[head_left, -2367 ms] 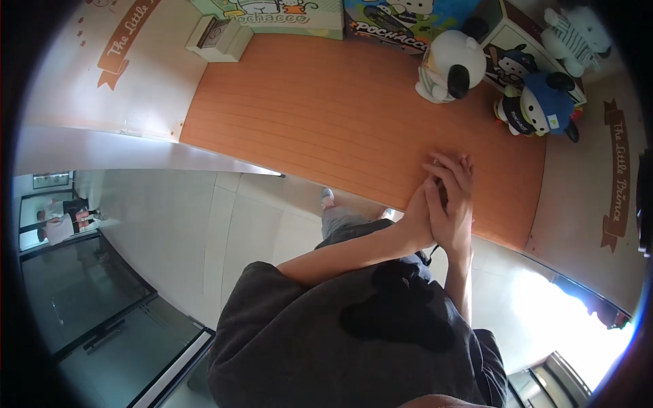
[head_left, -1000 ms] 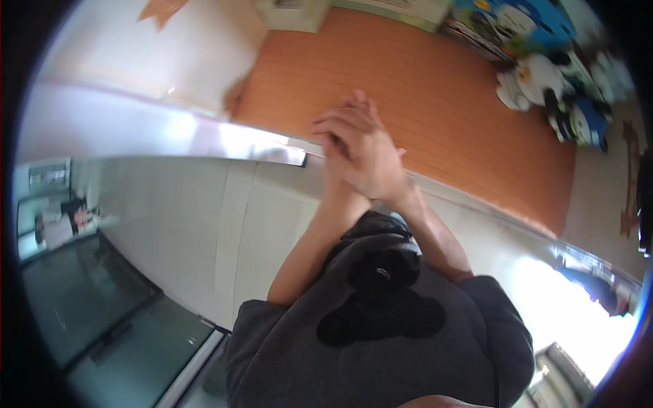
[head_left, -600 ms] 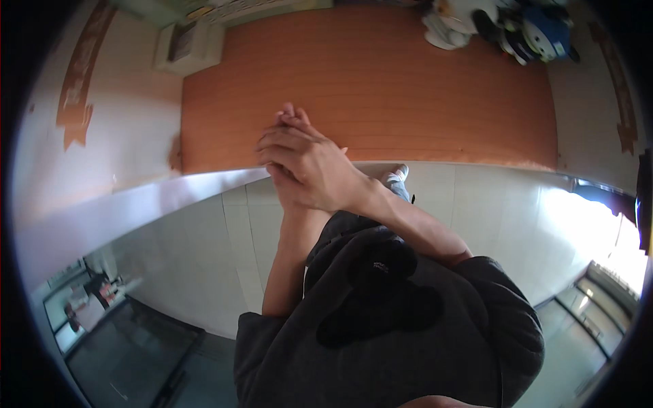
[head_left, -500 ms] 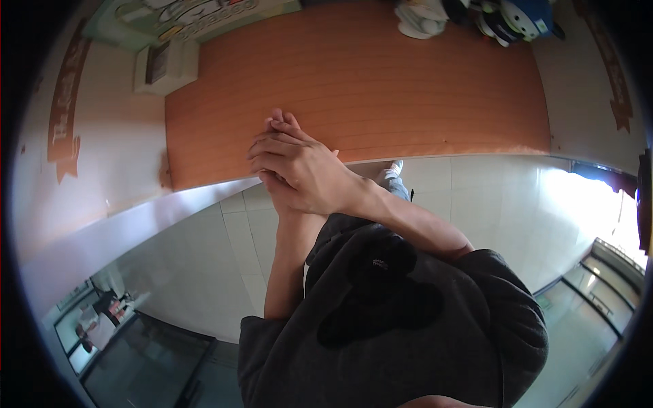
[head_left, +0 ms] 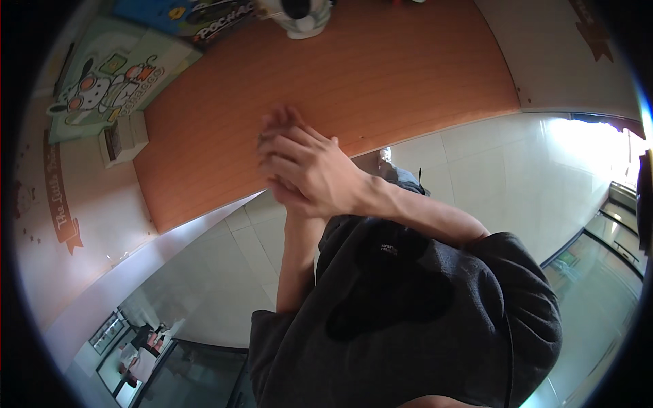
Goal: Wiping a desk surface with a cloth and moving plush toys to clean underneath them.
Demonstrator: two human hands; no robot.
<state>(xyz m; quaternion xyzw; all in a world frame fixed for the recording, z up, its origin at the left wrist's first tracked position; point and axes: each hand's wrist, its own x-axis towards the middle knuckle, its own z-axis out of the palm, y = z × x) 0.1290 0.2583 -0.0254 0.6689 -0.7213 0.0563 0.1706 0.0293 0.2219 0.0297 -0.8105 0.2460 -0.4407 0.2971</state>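
Note:
My right hand (head_left: 309, 170) lies across the back of my left hand (head_left: 283, 117), its fingers bent round it. Both are above the front edge of the orange-brown wooden desktop (head_left: 367, 75). Beyond the right hand's knuckles, the left hand's fingertips stick out, stretched and blurred by motion. Most of the left palm and thumb is hidden under the right hand. I see no object between the two hands.
A cartoon-dog board (head_left: 112, 92) leans at the desk's left, above a small white box (head_left: 124, 139). A white figurine (head_left: 304, 20) stands at the back. Side panels (head_left: 537, 61) flank the desktop; pale floor tiles (head_left: 476, 160) lie below.
The view has turned, so the desk appears tilted and more of the left board shows. My hands stay clasped, the left fingertips shifting slightly and blurring.

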